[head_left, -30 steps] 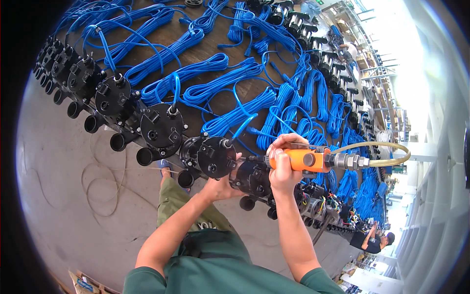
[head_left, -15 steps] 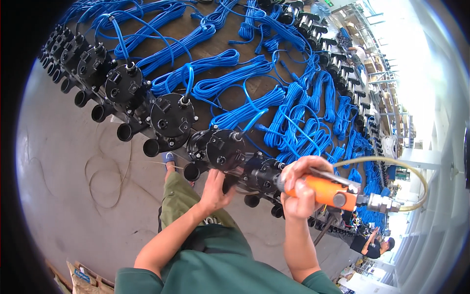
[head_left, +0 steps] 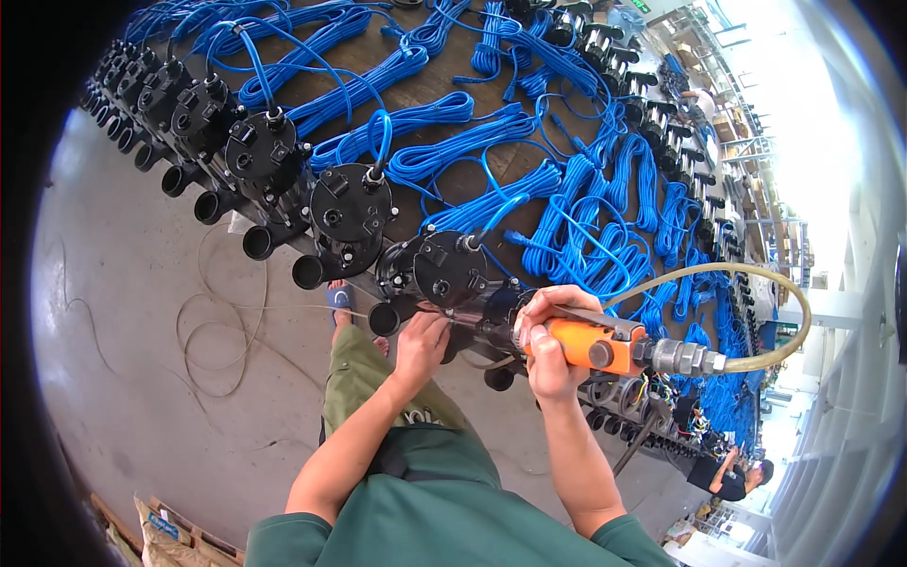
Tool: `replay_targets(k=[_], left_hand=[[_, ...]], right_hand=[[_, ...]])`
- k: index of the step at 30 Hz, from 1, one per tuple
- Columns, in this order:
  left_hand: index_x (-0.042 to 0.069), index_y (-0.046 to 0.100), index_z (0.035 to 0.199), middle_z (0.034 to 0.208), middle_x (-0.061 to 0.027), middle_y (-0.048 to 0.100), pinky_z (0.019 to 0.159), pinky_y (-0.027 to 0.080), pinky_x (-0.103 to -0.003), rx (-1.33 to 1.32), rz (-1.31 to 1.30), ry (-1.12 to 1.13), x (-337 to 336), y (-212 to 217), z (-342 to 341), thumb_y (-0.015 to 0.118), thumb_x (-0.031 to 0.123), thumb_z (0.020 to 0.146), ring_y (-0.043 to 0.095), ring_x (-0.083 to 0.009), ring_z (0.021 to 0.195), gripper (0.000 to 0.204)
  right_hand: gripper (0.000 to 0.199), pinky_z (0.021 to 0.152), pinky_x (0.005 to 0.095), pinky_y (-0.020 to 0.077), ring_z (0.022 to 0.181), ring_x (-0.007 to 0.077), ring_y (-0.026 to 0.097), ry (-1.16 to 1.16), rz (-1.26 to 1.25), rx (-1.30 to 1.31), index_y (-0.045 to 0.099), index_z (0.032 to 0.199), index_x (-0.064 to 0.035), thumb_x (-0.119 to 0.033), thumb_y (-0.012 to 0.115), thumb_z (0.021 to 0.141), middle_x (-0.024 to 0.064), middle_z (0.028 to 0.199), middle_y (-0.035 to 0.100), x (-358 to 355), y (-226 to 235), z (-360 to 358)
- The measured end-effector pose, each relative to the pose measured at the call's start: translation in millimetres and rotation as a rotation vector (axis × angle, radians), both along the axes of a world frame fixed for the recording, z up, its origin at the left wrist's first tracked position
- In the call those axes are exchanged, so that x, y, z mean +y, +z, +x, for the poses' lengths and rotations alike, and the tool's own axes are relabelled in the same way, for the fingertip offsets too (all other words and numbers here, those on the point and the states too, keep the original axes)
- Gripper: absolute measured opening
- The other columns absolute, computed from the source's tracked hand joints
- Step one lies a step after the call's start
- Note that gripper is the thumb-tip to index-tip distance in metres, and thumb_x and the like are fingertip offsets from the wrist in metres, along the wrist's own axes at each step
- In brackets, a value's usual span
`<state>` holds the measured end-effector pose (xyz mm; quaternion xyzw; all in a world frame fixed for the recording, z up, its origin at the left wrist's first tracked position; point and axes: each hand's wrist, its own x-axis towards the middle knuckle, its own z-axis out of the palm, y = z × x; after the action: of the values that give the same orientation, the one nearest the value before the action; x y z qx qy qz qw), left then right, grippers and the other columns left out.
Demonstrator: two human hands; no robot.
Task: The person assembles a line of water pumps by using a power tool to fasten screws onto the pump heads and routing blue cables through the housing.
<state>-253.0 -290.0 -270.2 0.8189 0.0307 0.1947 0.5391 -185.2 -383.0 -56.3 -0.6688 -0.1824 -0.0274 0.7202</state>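
Observation:
My right hand (head_left: pixel 554 370) is wrapped round an orange air-powered driver (head_left: pixel 588 346), thumb and fingers about its body. A clear yellowish hose (head_left: pixel 770 274) loops away from the metal coupling at its rear. The driver's front end points left at a black pump-like unit (head_left: pixel 444 269) with a round lid; my fingers hide the tip. My left hand (head_left: pixel 422 352) is at the near side of that unit, beside its round outlet (head_left: pixel 384 318). Its fingers are bent together, and what they pinch, if anything, is too small to make out.
A row of similar black units (head_left: pixel 260 146) runs along the bench edge to the far left. Coiled blue cables (head_left: pixel 430 123) cover the brown bench top. A thin hose (head_left: pixel 227 326) lies looped on the grey floor. Another person (head_left: pixel 727 477) works at the far right.
My right hand has brought the driver left, closer to the black unit. My left hand's fingers have drawn together and moved slightly up along the unit. The view has shifted a little.

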Motion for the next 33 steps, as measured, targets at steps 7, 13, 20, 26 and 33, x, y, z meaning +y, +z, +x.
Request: replay_targets(k=[7, 13, 20, 26, 33], left_hand=[[-0.001, 0.071, 0.099, 0.079, -0.0142, 0.059, 0.064, 0.049, -0.041, -0.043, 0.019, 0.069, -3.6, -6.8, 2.0, 0.071, -0.001, 0.080, 0.060, -0.0330, 0.074, 0.019], [0.000, 0.071, 0.101, 0.081, -0.0140, 0.062, 0.066, 0.051, -0.042, -0.077, 0.077, 0.015, -1.2, -9.0, 1.7, 0.070, -0.002, 0.080, 0.061, -0.0325, 0.075, 0.022], [0.000, 0.068, 0.092, 0.080, -0.0120, 0.066, 0.064, 0.054, -0.038, -0.168, 0.191, -0.140, 41.5, 152.3, 8.1, 0.070, -0.001, 0.078, 0.065, -0.0311, 0.072, 0.014], [0.004, 0.072, 0.089, 0.079, -0.0114, 0.065, 0.065, 0.052, -0.036, -0.020, 0.501, -0.760, 31.5, 253.1, 195.3, 0.069, 0.007, 0.082, 0.064, -0.0292, 0.069, 0.008], [0.009, 0.070, 0.109, 0.096, -0.0162, 0.071, 0.082, 0.055, -0.045, 0.024, 0.913, -1.992, -56.8, 97.0, 282.9, 0.068, 0.015, 0.085, 0.066, -0.0359, 0.096, 0.025]], right_hand=[[0.032, 0.056, 0.0282, 0.0480, 0.064, 0.0142, 0.054, 0.043, -0.025, -0.056, 0.050, 0.113, -0.0003, 0.003, 0.055, 0.081, 0.0134, 0.092, 0.058, 1.7, -3.6, -2.2], [0.037, 0.057, 0.0271, 0.0481, 0.066, 0.0140, 0.055, 0.040, -0.033, -0.043, 0.050, 0.119, 0.0002, 0.001, 0.056, 0.083, 0.0132, 0.096, 0.060, -3.3, -7.7, -3.9], [0.041, 0.062, 0.0249, 0.0504, 0.065, 0.0117, 0.059, -0.076, 0.015, -0.292, 0.051, 0.123, 0.0012, 0.004, 0.060, 0.083, 0.0130, 0.101, 0.063, -39.0, 76.7, -20.9], [0.035, 0.057, 0.0280, 0.0514, 0.053, 0.0104, 0.054, -0.638, 0.138, -0.645, 0.045, 0.116, -0.0043, 0.003, 0.059, 0.084, 0.0088, 0.096, 0.056, -89.0, 133.6, -40.5], [0.030, 0.054, 0.0294, 0.0491, 0.049, 0.0110, 0.050, -0.947, 0.076, -0.354, 0.047, 0.109, -0.0056, -0.004, 0.063, 0.084, 0.0065, 0.088, 0.053, -91.3, 91.7, -52.1]])
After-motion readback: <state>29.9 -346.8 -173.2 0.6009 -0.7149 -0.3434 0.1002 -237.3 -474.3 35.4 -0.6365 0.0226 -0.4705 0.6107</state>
